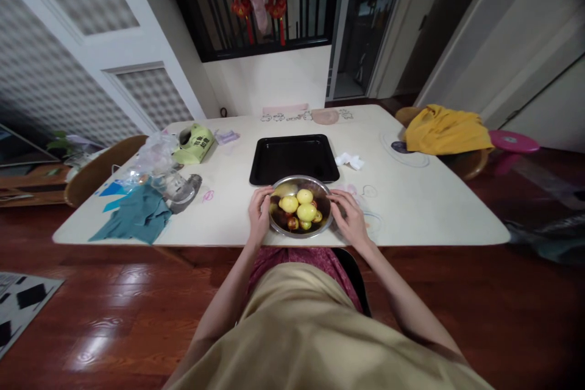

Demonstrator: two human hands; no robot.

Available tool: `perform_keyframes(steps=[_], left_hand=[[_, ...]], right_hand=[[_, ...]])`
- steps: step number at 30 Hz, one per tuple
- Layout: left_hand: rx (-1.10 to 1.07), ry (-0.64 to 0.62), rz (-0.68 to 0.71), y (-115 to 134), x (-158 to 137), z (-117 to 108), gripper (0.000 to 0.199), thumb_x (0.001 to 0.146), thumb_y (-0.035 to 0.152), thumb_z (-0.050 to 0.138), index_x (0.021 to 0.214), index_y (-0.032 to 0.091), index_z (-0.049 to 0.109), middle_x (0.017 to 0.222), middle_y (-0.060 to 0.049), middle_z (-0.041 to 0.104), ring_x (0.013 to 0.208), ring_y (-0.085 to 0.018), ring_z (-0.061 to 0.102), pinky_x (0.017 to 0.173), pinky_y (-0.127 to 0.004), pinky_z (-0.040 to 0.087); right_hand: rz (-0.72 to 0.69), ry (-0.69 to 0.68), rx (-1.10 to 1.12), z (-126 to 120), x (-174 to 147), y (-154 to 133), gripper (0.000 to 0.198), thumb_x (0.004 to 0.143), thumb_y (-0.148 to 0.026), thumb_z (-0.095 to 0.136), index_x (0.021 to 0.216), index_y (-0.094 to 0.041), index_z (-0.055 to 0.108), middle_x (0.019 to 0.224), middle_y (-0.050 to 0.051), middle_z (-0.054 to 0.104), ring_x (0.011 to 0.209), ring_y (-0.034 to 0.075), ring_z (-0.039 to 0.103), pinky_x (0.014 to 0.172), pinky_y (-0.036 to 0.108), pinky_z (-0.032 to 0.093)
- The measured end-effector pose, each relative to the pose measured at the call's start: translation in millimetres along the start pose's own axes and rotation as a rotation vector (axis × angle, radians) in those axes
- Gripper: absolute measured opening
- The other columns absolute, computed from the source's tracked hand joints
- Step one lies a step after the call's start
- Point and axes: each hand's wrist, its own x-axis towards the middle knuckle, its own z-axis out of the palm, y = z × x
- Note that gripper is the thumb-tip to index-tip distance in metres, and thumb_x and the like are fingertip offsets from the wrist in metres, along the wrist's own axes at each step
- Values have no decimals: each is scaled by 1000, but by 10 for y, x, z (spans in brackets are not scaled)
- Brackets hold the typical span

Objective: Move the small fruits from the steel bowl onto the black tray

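Note:
A shiny metal bowl (300, 180) stands at the near edge of the table, in front of me. Several round yellow-green fruits (306, 212) lie in it, along with some smaller reddish-brown ones (293, 223); their exact kind is unclear. My left hand (259, 214) grips the bowl's left rim, its fingers curled along the outside. On the opposite side, my right hand (348, 214) holds the right rim in the same way. Just beyond the bowl is a black rectangular tray (295, 157), its near edge partly hidden behind the rim.
Left on the white table (228, 219) are a teal cloth (137, 214), clear plastic bags (153, 155) and a green tissue pack (196, 143). A crumpled white tissue (350, 161) lies right of the tray. A yellow garment (448, 131) drapes a chair at the right end.

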Motion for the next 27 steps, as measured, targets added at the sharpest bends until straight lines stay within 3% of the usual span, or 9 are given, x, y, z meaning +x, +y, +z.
perform_keyframes(steps=[5,8,12,16,22,25,27], left_hand=[[6,9,7,6,-14,17,35,108,46,50,106,21,74,115,-11,73,117,-25,67,105,-43,52],[11,3,21,20,-25,21,34,109,44,49,107,21,74,116,-11,72,116,-25,67,105,-43,52],[12,-16,57,38,-32,16,33,110,42,48,109,21,73,118,-11,72,118,-25,67,107,-44,52],[12,-30,85,31,-39,17,31,110,40,48,110,21,72,121,-11,72,120,-26,67,109,-46,52],[23,-63,127,74,-64,15,28,109,38,49,115,21,71,125,-12,71,126,-27,65,112,-49,52],[75,-185,160,209,-48,-4,32,108,38,53,132,22,66,137,-14,66,138,-29,59,119,-52,46],[115,-310,184,334,-8,-4,45,105,40,60,147,25,57,150,-14,60,145,-30,53,124,-53,42]], right_hand=[[-250,-327,-57,-285,26,33,20,104,-35,62,119,-26,71,131,10,74,134,31,63,113,56,48],[-342,-433,-97,-369,41,24,24,100,-38,70,121,-25,70,126,10,77,132,32,65,116,59,43],[-418,-418,-144,-289,55,22,17,100,-20,62,114,-23,70,112,9,79,120,27,71,109,51,48],[-507,-339,-206,-172,81,40,26,97,-5,50,102,-22,70,98,6,78,105,22,72,103,45,50],[-670,-261,-341,-143,88,31,28,105,-7,49,92,-21,69,92,4,78,96,17,70,96,38,50],[-718,-252,-393,-155,92,13,28,107,-10,50,92,-22,70,92,3,78,96,16,68,94,36,49],[-722,-261,-410,-174,123,3,31,109,-12,47,93,-24,71,91,2,78,96,16,67,94,36,49]])
